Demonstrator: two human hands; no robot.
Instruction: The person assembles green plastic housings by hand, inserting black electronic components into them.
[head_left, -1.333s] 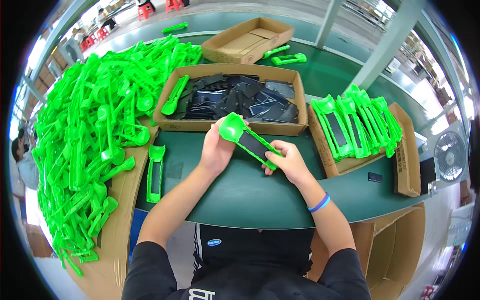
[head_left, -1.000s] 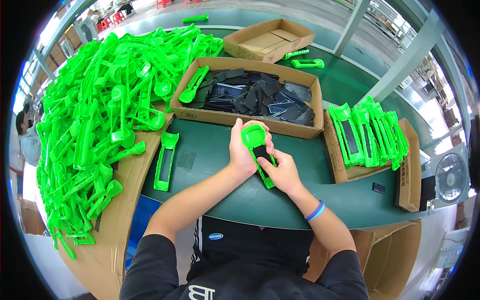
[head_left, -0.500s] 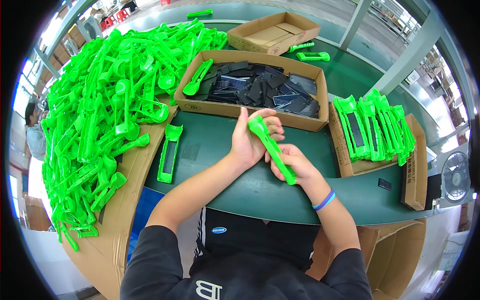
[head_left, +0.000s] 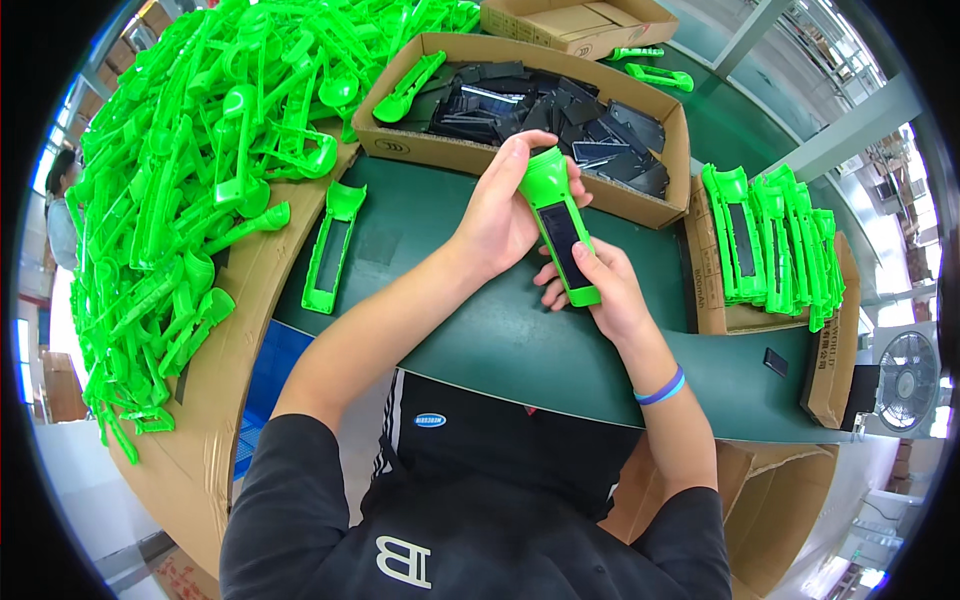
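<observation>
Between my two hands is a green plastic flashlight-shaped housing [head_left: 544, 182], tilted, with a dark rectangular panel set in its long face. My left hand [head_left: 498, 212] is closed around the flared end, its thumb on the near side and the fingers partly hidden behind. My right hand [head_left: 617, 292] grips the narrow end, thumb resting on the panel's lower part. Beyond them a cardboard box [head_left: 440, 168] holds many loose dark panels [head_left: 500, 105] and one green housing [head_left: 410, 88]. Left of my left forearm, an open-framed green housing [head_left: 333, 245] lies on the green table.
A big heap of green housings [head_left: 200, 150] covers the cardboard [head_left: 225, 375] at left. At right, a carton [head_left: 712, 270] holds a row of housings with panels [head_left: 775, 240]. A small dark piece [head_left: 775, 361] lies near it, and a fan [head_left: 905, 378] stands beyond.
The housing has turned from edge-on, so its panelled face now shows. My left hand has closed round the flared end, and my right thumb lies on the panel. The head view has shifted.
</observation>
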